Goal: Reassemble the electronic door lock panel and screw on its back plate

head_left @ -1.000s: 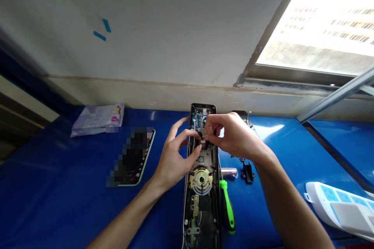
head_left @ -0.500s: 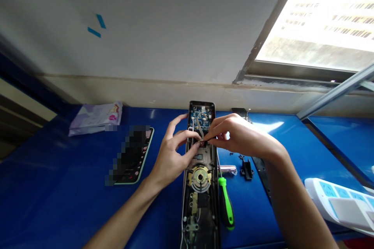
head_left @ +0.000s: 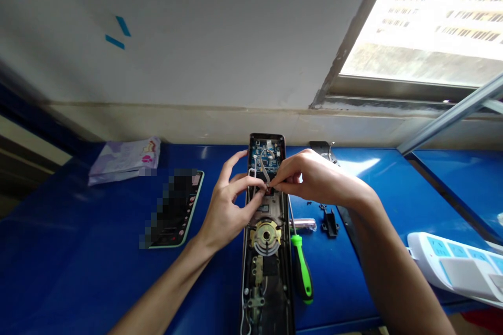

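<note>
While cable (head_left: 264, 170) is apparently being handled, red part (head_left: 269, 191) in far half of housing (head_left: 289, 272) is flanked by left hand (head_left: 230, 207), clamping indiscernible; right hand (head_left: 318, 178), fingertips together, hold unclear; steady alignment seemingly called for.

No words, numbers or brand names can be read. Left of the long open casing (head_left: 267, 241), a pale packet (head_left: 124, 159) bears a printed pink mark and a small coloured figure, and a phone (head_left: 184, 214) shows tiny round icons beside a pixelated patch. Any print on the blue circuit board (head_left: 267, 159) at the casing's far end is too small to make out.
</note>
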Demonstrator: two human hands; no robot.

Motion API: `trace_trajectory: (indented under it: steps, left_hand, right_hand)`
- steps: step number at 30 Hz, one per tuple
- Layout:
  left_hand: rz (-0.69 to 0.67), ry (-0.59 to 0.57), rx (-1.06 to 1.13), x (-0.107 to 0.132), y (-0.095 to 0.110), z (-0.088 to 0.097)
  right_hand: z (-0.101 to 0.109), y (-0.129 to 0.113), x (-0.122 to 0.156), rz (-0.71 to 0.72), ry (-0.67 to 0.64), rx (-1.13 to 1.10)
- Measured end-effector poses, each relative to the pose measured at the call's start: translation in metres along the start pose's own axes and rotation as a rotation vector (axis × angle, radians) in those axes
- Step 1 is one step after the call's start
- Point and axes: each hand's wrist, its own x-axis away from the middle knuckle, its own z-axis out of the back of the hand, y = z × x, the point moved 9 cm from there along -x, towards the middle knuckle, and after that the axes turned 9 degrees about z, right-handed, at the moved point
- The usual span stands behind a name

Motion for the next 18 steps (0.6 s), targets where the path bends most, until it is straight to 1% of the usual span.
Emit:
trace_trajectory:
  steps: [3, 5, 8, 10, 12, 13, 14, 15, 16, 18]
  left_hand:
    - [0.008, 0.004, -0.006, 0.000, 0.001, 0.000]
    - [0.019, 0.001, -0.004, 0.000, 0.002, 0.001]
    - [-0.018, 0.021, -0.086, 0.002, 0.009, 0.004]
    - [-0.114, 0.088, -0.204, 0.005, 0.024, 0.007]
    - [-0.254, 0.159, -0.303, 0.008, 0.047, 0.007]
    - [-0.322, 0.171, -0.331, 0.009, 0.059, 0.005]
    - [-0.390, 0.161, -0.350, 0.009, 0.070, -0.001]
    - [-0.449, 0.130, -0.366, 0.009, 0.081, -0.009]
    - [-0.497, 0.083, -0.378, 0.009, 0.089, -0.018]
    - [-0.576, -0.062, -0.412, 0.008, 0.101, -0.042]
  right_hand:
    - [0.000, 0.002, 0.001, -0.001, -0.026, -0.014]
    - [0.004, 0.002, 0.005, 0.010, -0.040, -0.024]
    - [0.019, 0.005, 0.016, 0.001, -0.016, -0.047]
    - [0.035, 0.013, 0.027, -0.056, 0.036, -0.021]
    - [0.046, 0.032, 0.039, -0.220, 0.040, 0.066]
    - [0.048, 0.045, 0.047, -0.331, 0.008, 0.112]
    - [0.046, 0.059, 0.055, -0.449, -0.051, 0.152]
    - [0.041, 0.071, 0.062, -0.541, -0.122, 0.166]
    - [0.036, 0.081, 0.066, -0.598, -0.179, 0.158]
    - [0.022, 0.099, 0.074, -0.700, -0.272, 0.127]
